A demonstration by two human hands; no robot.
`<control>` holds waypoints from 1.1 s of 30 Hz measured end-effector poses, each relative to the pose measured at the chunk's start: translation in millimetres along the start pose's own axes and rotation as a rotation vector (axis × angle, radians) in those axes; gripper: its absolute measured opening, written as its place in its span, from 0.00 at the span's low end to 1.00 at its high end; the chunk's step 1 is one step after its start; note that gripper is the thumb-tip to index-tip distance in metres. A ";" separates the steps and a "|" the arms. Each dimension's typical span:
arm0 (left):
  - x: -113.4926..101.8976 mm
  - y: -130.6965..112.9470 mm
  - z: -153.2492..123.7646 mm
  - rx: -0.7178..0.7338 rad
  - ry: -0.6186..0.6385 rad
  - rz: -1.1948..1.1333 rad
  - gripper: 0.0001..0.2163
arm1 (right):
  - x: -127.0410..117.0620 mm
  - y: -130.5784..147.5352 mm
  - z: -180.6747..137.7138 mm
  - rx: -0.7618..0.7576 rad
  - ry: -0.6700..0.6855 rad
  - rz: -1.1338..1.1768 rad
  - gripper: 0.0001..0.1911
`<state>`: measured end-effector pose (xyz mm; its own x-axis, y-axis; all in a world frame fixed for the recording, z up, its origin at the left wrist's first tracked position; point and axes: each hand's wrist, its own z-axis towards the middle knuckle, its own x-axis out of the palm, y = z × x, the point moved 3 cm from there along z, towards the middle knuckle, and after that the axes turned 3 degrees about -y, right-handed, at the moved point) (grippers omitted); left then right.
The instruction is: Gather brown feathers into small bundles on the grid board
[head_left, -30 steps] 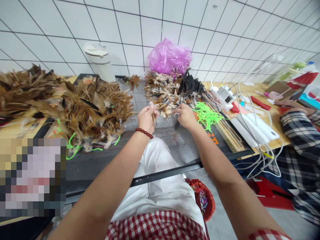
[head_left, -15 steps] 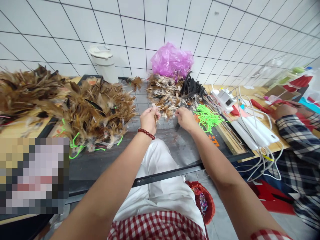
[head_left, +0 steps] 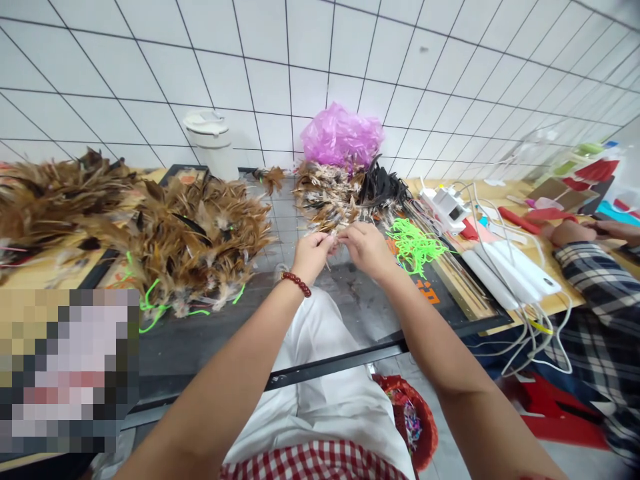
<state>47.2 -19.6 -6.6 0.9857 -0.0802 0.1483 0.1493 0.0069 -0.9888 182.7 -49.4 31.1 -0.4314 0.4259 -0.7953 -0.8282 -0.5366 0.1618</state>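
Observation:
My left hand wears a dark red bead bracelet at the wrist. Its fingers pinch a small feather, mostly hidden by the fingers. My right hand meets it, fingertips curled together close to the left fingertips; whatever they pinch is too small to make out. Just beyond both hands lies a pile of pale and brown feathers, with black feathers at its right side. Bright green cords lie tangled to the right of my right hand.
A big heap of brown feathers fills the left. At the back stand a white lidded cup and a pink plastic bag. White power strips with cables lie right, near another person's plaid sleeve. A red basket stands below.
My right hand has moved left and now meets my left hand at the fingertips. My left hand has shifted slightly right. The view has tilted up a little.

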 end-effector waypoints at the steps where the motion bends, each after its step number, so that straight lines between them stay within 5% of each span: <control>1: 0.1 0.6 -0.5 -0.044 -0.006 -0.058 0.07 | 0.1 -1.2 0.2 0.035 -0.031 0.037 0.12; 7: -0.8 -4.5 -2.0 -0.132 0.003 -0.300 0.09 | 0.2 -8.3 1.0 0.153 -0.170 0.221 0.15; 19: 2.4 -3.2 -3.0 -0.118 0.040 -0.356 0.10 | 6.4 -6.1 0.6 0.137 -0.161 0.290 0.16; 27: 3.5 -4.3 -4.0 -0.067 0.038 -0.314 0.11 | 16.5 -16.3 2.9 0.435 -0.188 0.693 0.10; 33: 5.7 -7.3 -5.6 -0.037 0.062 -0.320 0.12 | 18.1 -14.8 4.2 0.491 -0.179 0.983 0.14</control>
<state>51.3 -25.7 1.4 0.8823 -0.1333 0.4514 0.4468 -0.0649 -0.8923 185.7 -30.6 16.8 -0.9901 0.0936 -0.1044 -0.1319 -0.3689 0.9201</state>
